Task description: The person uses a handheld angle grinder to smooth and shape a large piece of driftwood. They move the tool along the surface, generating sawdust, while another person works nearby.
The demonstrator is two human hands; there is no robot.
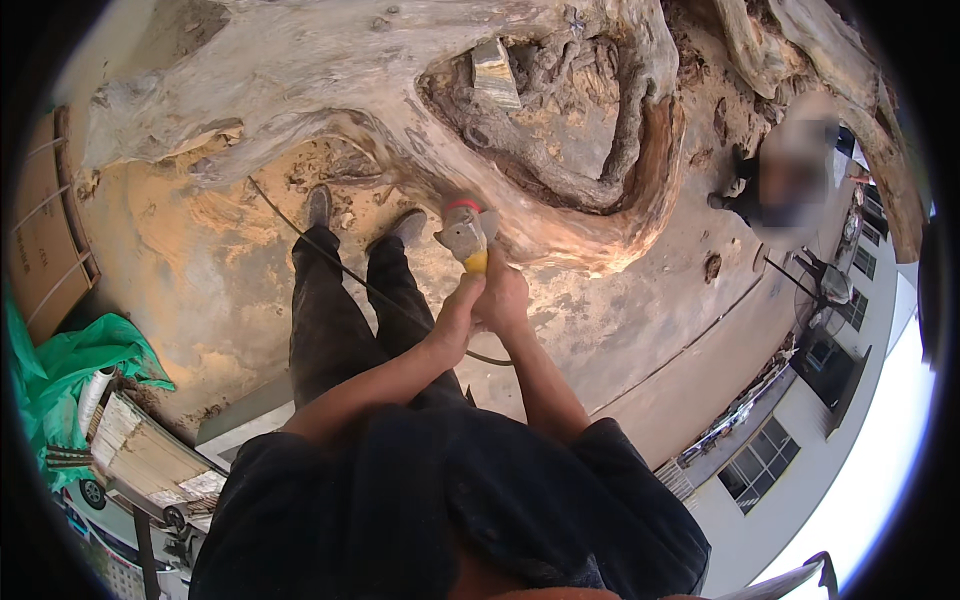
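Both my hands are closed around an angle grinder (465, 236) with a dusty grey head, a yellow band and a red part at its front. My left hand (460, 312) wraps the rear of its body from the left. My right hand (502, 298) grips it from the right, beside the yellow band. The grinder's front end is at the near side of a large, pale, gnarled tree trunk (330, 75); I cannot tell whether the disc touches the wood. A dark power cable (375, 290) runs past my legs.
A flat stone-like block (495, 75) lies in the trunk's hollow. Sawdust covers the floor (220, 270). At the left are a cardboard box (45, 235) and a green tarp (85, 365). Another person (795, 175) is at the right, near a standing fan (825, 287).
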